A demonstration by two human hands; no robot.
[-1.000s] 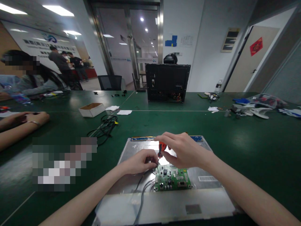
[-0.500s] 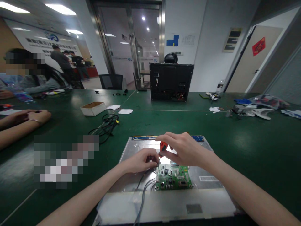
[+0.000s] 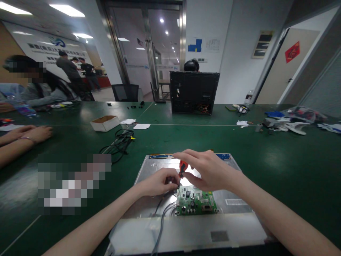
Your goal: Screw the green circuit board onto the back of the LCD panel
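A green circuit board point(image 3: 196, 202) lies on the silver metal back of a flat display panel point(image 3: 226, 231). My right hand point(image 3: 209, 169) is above the board's far edge, its fingers and thumb around a small orange-and-black screwdriver point(image 3: 182, 167). The screwdriver stands nearly upright, tip down at the board's far left corner. My left hand point(image 3: 161, 182) rests on the panel beside that corner, fingers pinched close to the screwdriver's shaft; whatever they hold is hidden. Grey cables point(image 3: 161, 227) run from the board's left side toward me.
Black cables point(image 3: 121, 142) and an open white box point(image 3: 105, 123) lie to the left on the green table point(image 3: 279, 170). A black display housing point(image 3: 194, 92) stands at the back, with a person behind it. Another person's hands point(image 3: 39, 134) rest at the left. Plastic bags and parts point(image 3: 301, 117) lie at the right.
My right hand's fingers have turned slightly around the screwdriver, which has shifted a little left. My left hand stays in place. The co-worker's hands at the left have moved slightly left.
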